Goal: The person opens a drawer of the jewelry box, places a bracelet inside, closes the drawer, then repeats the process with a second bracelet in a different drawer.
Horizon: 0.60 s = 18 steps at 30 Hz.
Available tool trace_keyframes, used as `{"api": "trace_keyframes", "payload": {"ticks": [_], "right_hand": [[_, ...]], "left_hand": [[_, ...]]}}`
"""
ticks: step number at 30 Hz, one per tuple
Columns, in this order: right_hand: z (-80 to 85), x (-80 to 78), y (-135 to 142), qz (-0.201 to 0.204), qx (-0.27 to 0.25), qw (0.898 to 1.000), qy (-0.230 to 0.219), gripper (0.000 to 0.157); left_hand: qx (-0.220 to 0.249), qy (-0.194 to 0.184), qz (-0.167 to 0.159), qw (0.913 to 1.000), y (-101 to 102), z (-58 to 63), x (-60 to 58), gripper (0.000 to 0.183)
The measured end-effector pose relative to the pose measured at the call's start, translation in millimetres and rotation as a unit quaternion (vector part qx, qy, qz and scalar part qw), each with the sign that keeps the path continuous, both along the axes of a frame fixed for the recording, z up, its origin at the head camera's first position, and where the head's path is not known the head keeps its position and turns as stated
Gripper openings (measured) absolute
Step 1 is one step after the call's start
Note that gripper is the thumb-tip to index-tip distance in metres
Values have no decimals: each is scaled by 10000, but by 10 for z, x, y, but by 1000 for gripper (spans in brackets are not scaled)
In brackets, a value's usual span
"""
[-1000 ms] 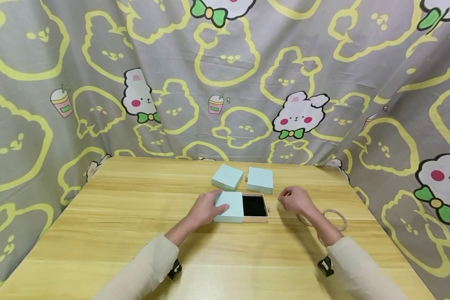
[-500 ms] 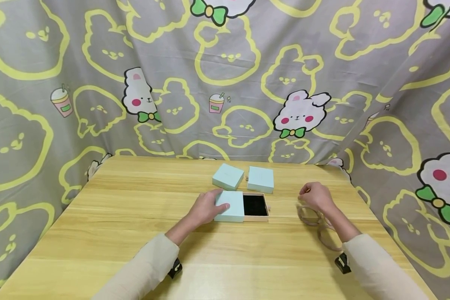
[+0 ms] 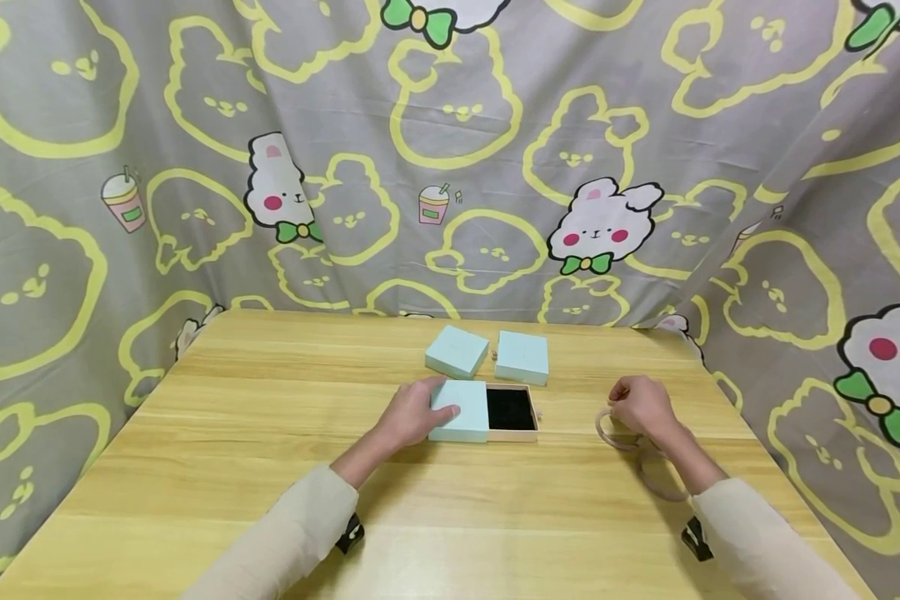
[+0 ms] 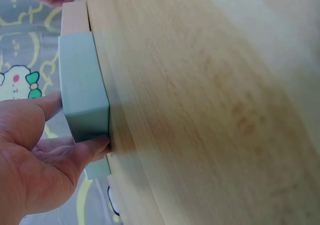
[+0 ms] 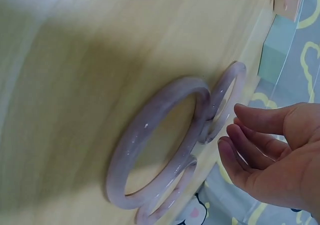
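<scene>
My left hand (image 3: 412, 412) grips the left end of a pale blue drawer-style gift box (image 3: 459, 408), with the thumb on its lid. Its pink drawer (image 4: 75, 17) is pulled partway out to the right and shows a black lining (image 3: 510, 408). My right hand (image 3: 643, 407) hovers over three pale purple bangles on the table, its fingers loosely bent and holding nothing. In the right wrist view a large bangle (image 5: 132, 140) lies nearest, a second bangle (image 5: 240, 72) is close to the fingertips, and a third bangle (image 5: 182, 185) is partly hidden.
Behind the drawer box, two more pale blue boxes stand on the table: a turned box (image 3: 456, 352) and a straighter box (image 3: 522, 357). A patterned grey curtain (image 3: 487, 125) encloses the back and sides of the wooden table (image 3: 270, 375).
My right hand has moved right, away from the drawer's pull side, to above the bangles. My left hand keeps its hold on the box, and the drawer stays partway out.
</scene>
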State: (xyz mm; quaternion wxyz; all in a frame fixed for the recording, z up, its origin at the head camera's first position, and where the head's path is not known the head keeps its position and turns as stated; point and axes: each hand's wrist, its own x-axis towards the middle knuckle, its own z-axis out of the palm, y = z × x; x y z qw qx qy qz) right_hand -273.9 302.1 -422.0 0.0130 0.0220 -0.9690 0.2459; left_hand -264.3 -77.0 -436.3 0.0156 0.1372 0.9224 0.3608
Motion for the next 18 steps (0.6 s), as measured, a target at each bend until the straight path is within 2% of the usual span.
{"api": "trace_keyframes", "payload": {"ticks": [9,18], "right_hand": [[-71,14,28,-45,77,9999,-123,13],[-132,0,45,28,157,9993,337,9]], "left_hand": [[36,-17,-11,10000,5,-13,-6,61],[7,27,36,10000,-3,3,-7,62]]}}
